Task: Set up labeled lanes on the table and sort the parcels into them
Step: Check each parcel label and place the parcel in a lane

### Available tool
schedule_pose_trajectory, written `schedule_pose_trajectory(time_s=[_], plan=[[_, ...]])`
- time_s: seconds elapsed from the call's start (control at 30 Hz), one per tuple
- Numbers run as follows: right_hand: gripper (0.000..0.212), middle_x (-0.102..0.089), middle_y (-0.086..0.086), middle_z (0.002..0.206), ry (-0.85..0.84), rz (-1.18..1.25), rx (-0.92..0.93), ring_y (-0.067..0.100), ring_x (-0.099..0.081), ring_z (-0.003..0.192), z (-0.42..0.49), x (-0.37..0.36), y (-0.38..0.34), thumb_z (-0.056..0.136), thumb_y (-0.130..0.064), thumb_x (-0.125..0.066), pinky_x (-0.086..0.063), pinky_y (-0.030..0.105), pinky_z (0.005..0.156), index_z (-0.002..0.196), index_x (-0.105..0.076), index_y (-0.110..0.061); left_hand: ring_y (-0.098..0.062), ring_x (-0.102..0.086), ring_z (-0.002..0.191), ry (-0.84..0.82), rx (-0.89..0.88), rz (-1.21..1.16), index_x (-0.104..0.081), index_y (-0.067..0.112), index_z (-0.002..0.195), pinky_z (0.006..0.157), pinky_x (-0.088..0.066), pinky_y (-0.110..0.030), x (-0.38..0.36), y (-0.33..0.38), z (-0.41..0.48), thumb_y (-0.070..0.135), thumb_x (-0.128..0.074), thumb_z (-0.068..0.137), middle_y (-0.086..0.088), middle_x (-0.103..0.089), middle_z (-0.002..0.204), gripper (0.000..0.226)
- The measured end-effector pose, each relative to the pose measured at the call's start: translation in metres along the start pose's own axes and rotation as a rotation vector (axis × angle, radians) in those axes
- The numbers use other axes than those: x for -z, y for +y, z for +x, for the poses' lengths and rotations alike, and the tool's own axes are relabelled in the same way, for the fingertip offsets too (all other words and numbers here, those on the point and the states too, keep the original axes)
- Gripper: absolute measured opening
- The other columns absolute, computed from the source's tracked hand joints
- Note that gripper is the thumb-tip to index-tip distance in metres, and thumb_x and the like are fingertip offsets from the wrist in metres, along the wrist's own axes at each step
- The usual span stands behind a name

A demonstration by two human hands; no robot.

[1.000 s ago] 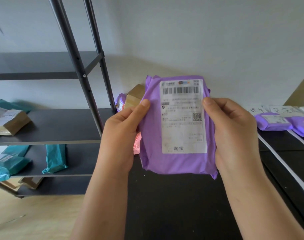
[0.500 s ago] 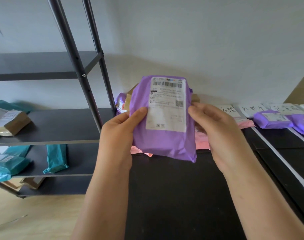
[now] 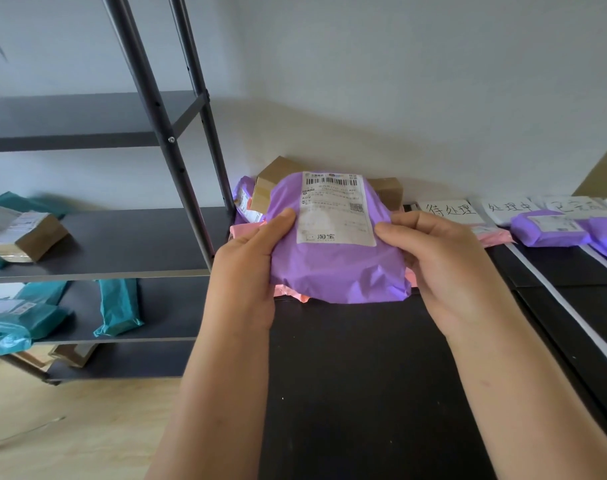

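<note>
A purple parcel with a white shipping label faces me above the far left of the black table. My left hand grips its left edge and my right hand grips its right edge, thumbs on the front. Behind it lie pink parcels, brown boxes and another purple parcel. Handwritten paper lane labels line the table's far edge. White tape strips mark the lanes, and two purple parcels lie in the lanes to the right.
A dark metal shelf rack stands to the left, carrying a brown box and teal parcels. More boxes sit on its bottom shelf. A pale wall runs behind the table; wooden floor shows at lower left.
Both hands have carried the purple parcel away from my face, down and toward the pile at the table's far left. Its label now tilts back, and the lane labels have come into view.
</note>
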State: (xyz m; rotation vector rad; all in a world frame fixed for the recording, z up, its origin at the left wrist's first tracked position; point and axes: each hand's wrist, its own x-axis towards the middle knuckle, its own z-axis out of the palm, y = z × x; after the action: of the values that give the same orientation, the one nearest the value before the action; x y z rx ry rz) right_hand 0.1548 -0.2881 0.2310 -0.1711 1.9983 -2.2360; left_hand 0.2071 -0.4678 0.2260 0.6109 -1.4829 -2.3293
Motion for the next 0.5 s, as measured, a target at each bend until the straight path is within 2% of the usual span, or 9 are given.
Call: schedule_pose_trajectory(time_s=[0.13, 0.2, 0.27, 0.37, 0.5], plan=[[0.012, -0.076, 0.005, 0.090, 0.005, -0.057, 0.006, 0.020, -0.074, 0.085, -0.005, 0.004, 0.004, 0.090, -0.010, -0.068, -0.056, 0.031, 0.069, 0.079, -0.073, -0.014, -0.035, -0.070, 0.102, -0.029, -0.016, 0.097, -0.080, 0.020, 0.069, 0.096, -0.054, -0.051, 0.002, -0.001, -0.003, 0.025, -0.075, 0.084, -0.012, -0.076, 0.096, 0.016], [0.006, -0.076, 0.002, 0.089, 0.031, -0.114, 0.017, 0.020, -0.074, 0.084, -0.008, 0.009, 0.007, 0.091, -0.013, -0.069, -0.055, 0.029, 0.065, 0.085, -0.071, -0.013, -0.038, -0.069, 0.103, -0.040, -0.033, 0.184, -0.078, 0.013, 0.077, 0.098, -0.051, -0.058, 0.001, -0.004, -0.006, 0.029, -0.074, 0.085, -0.012, -0.076, 0.097, 0.019], [0.002, -0.076, 0.000, 0.088, 0.059, -0.173, 0.049, 0.016, -0.074, 0.082, -0.013, 0.014, 0.010, 0.091, -0.015, -0.069, -0.053, 0.023, 0.061, 0.090, -0.070, -0.013, -0.034, -0.071, 0.097, -0.056, -0.049, 0.251, -0.074, 0.009, 0.087, 0.093, -0.053, -0.059, -0.001, -0.008, -0.007, 0.031, -0.073, 0.087, -0.008, -0.076, 0.095, 0.022], [0.001, -0.075, -0.004, 0.089, 0.090, -0.277, 0.086, 0.009, -0.072, 0.084, -0.022, 0.024, 0.016, 0.089, -0.014, -0.070, -0.056, 0.024, 0.068, 0.090, -0.071, -0.015, -0.025, -0.073, 0.093, -0.080, -0.061, 0.301, -0.073, 0.011, 0.093, 0.087, -0.057, -0.055, -0.008, -0.017, -0.009, 0.028, -0.071, 0.089, -0.003, -0.076, 0.093, 0.019], [0.004, -0.073, -0.006, 0.083, 0.113, -0.446, 0.119, 0.006, -0.069, 0.080, -0.033, 0.043, 0.023, 0.087, -0.013, -0.071, -0.056, 0.017, 0.069, 0.087, -0.069, -0.015, -0.019, -0.073, 0.089, -0.125, -0.100, 0.356, -0.076, 0.026, 0.078, 0.073, -0.061, -0.038, -0.023, -0.035, -0.012, 0.027, -0.074, 0.087, 0.005, -0.077, 0.087, 0.010]])
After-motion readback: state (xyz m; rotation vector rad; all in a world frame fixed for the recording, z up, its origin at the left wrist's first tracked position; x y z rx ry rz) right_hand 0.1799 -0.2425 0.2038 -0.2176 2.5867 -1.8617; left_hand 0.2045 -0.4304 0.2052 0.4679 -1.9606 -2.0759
